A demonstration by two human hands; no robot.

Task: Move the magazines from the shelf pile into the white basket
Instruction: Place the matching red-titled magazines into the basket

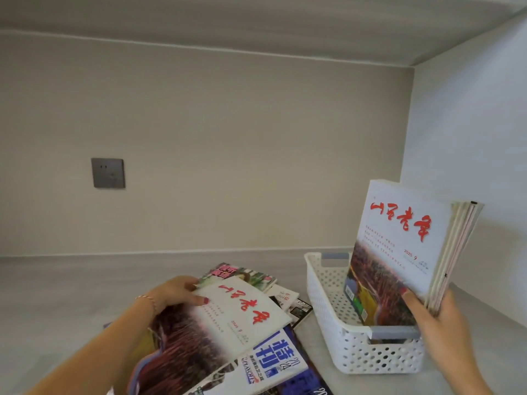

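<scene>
Glossy paper: the top magazine (228,317) sags, gripped at its far edge by the left hand (174,292); the right hand (439,315) clamps an upright magazine stack (399,252), probably resting in the white basket (356,352).

Left hand (174,292) at lower centre, fingers curled in a grip; right hand (439,317) at lower right, gripping upright.

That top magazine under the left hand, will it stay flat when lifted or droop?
Probably droops: the top magazine is thin and soft-covered, already bowing where the left hand grips its far edge. Its cover looks glossy, so it may slide off the pile. Likely light, since the right hand holds several upright in the white basket.
</scene>
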